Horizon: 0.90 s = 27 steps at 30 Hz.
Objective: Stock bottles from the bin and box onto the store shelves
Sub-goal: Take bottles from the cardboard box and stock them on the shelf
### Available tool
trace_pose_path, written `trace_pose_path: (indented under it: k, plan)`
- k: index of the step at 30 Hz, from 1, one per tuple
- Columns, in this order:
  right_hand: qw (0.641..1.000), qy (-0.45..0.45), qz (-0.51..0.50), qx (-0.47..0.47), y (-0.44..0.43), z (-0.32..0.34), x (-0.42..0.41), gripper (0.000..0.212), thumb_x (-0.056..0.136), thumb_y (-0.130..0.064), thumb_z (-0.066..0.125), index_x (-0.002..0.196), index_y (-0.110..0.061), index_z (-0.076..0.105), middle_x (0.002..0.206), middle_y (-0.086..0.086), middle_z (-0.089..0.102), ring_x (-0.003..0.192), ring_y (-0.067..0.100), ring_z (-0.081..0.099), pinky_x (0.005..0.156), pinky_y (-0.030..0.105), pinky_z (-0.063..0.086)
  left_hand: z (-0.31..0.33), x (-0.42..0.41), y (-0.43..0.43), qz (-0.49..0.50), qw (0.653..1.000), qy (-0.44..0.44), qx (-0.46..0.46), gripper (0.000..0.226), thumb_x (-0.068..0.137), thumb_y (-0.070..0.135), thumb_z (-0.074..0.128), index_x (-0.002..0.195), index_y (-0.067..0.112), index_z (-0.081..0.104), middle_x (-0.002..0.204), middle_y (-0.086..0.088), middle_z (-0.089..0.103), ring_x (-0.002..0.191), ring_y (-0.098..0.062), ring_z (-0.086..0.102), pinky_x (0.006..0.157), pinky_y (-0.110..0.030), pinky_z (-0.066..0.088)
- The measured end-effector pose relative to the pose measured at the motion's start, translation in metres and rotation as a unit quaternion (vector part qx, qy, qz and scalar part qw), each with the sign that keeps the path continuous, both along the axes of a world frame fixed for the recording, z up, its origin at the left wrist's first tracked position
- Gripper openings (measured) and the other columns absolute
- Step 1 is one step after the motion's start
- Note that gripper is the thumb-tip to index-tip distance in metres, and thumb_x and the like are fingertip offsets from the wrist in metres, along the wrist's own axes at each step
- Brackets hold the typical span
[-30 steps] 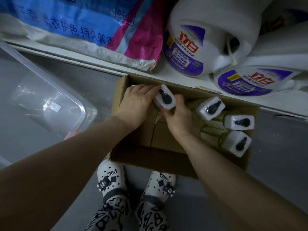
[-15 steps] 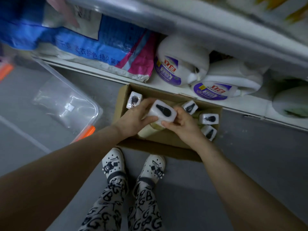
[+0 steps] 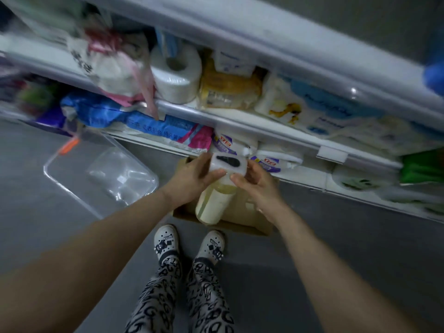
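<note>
Both hands hold one bottle (image 3: 215, 203) in the air above the cardboard box (image 3: 240, 221) on the floor. The bottle has a pale yellow body and a white square cap with a black mark. My left hand (image 3: 192, 179) grips it from the left at the cap and neck. My right hand (image 3: 254, 180) grips it from the right under the cap. The box's inside is mostly hidden behind the bottle and my hands. The store shelves (image 3: 240, 123) run across the upper half, blurred by motion.
A clear plastic bin (image 3: 105, 174) with an orange latch lies on the grey floor to the left. The shelves hold a blue and pink bag (image 3: 153, 126), white detergent jugs (image 3: 271, 159), tissue rolls (image 3: 177, 78) and packs. My feet (image 3: 189, 243) stand just before the box.
The bottle has come up out of the box, held in both hands. My view has tilted up, so higher shelves show and the box looks smaller.
</note>
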State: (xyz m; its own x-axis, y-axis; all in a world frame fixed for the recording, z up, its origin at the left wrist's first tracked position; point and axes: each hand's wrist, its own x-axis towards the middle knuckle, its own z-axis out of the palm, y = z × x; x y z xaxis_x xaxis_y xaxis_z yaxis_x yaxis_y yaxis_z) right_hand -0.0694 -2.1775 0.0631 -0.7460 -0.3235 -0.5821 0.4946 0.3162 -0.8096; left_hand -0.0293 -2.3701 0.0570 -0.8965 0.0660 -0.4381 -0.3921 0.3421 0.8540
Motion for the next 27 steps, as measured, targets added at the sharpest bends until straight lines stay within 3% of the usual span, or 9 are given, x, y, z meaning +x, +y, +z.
trace_pose_path:
  k: [4, 8, 11, 13, 15, 21, 24, 27]
  plan:
    - [0.999, 0.034, -0.015, 0.01, -0.005, 0.071, -0.002, 0.035, 0.092, -0.021, 0.069, 0.126, -0.018, 0.058, 0.113, -0.006, 0.071, 0.1, 0.007, 0.068, 0.069, 0.015, 0.052, 0.064, -0.001, 0.0, 0.024, 0.999, 0.017, -0.017, 0.043, 0.094, 0.049, 0.056, 0.128, 0.023, 0.055, 0.116, 0.003, 0.067, 0.106, -0.013, 0.062, 0.096, -0.037, 0.049]
    - [0.997, 0.069, -0.014, 0.032, -0.007, 0.129, -0.002, 0.036, 0.089, -0.033, 0.072, 0.123, -0.025, 0.06, 0.119, -0.005, 0.07, 0.109, 0.011, 0.066, 0.093, 0.036, 0.055, 0.129, 0.001, 0.0, 0.038, 0.998, 0.049, -0.015, 0.049, 0.09, 0.058, 0.053, 0.124, 0.022, 0.059, 0.111, 0.002, 0.069, 0.102, -0.013, 0.065, 0.093, -0.043, 0.053]
    - [0.996, 0.083, 0.01, 0.026, -0.006, 0.169, -0.003, 0.03, 0.09, -0.03, 0.072, 0.117, -0.025, 0.061, 0.116, -0.003, 0.071, 0.108, 0.013, 0.067, 0.097, 0.042, 0.054, 0.168, 0.009, 0.0, 0.058, 0.997, 0.055, -0.002, 0.052, 0.086, 0.061, 0.059, 0.122, 0.024, 0.061, 0.111, 0.004, 0.07, 0.103, -0.013, 0.066, 0.093, -0.045, 0.053]
    - [0.995, 0.096, 0.029, 0.018, -0.008, 0.197, -0.003, 0.03, 0.091, -0.028, 0.07, 0.119, -0.022, 0.06, 0.115, -0.001, 0.071, 0.106, 0.014, 0.068, 0.095, 0.041, 0.055, 0.19, 0.014, -0.002, 0.076, 0.995, 0.061, 0.008, 0.064, 0.073, 0.072, 0.057, 0.115, 0.024, 0.063, 0.107, 0.003, 0.072, 0.1, -0.016, 0.068, 0.091, -0.048, 0.054]
    - [0.994, 0.105, 0.043, 0.011, -0.009, 0.22, -0.003, 0.032, 0.092, -0.027, 0.069, 0.121, -0.019, 0.059, 0.114, 0.0, 0.071, 0.103, 0.014, 0.069, 0.092, 0.038, 0.057, 0.213, 0.019, -0.003, 0.086, 0.993, 0.081, 0.01, 0.062, 0.07, 0.074, 0.054, 0.11, 0.028, 0.064, 0.105, 0.003, 0.073, 0.097, -0.015, 0.07, 0.09, -0.046, 0.055]
    - [0.988, 0.147, 0.055, 0.006, -0.023, 0.273, -0.008, 0.038, 0.086, -0.04, 0.073, 0.118, -0.023, 0.062, 0.115, -0.002, 0.072, 0.106, 0.015, 0.069, 0.096, 0.044, 0.055, 0.276, 0.025, -0.012, 0.113, 0.986, 0.121, 0.005, 0.059, 0.077, 0.07, 0.058, 0.115, 0.025, 0.065, 0.107, 0.001, 0.074, 0.099, -0.015, 0.07, 0.091, -0.047, 0.056]
    - [0.984, 0.165, 0.06, -0.012, -0.034, 0.298, -0.011, 0.041, 0.086, -0.038, 0.074, 0.118, -0.016, 0.062, 0.113, 0.002, 0.072, 0.103, 0.018, 0.07, 0.092, 0.044, 0.057, 0.305, 0.027, -0.017, 0.133, 0.98, 0.148, -0.003, 0.036, 0.089, 0.053, 0.061, 0.109, 0.022, 0.066, 0.104, -0.003, 0.074, 0.095, -0.017, 0.071, 0.087, -0.045, 0.058]
    - [0.981, 0.183, 0.064, -0.019, -0.045, 0.322, -0.014, 0.039, 0.085, -0.036, 0.076, 0.114, -0.014, 0.063, 0.106, 0.005, 0.074, 0.095, 0.021, 0.072, 0.086, 0.044, 0.06, 0.328, 0.028, -0.025, 0.162, 0.973, 0.164, -0.002, 0.052, 0.084, 0.056, 0.062, 0.11, 0.011, 0.067, 0.101, -0.007, 0.075, 0.093, -0.021, 0.072, 0.083, -0.041, 0.06]
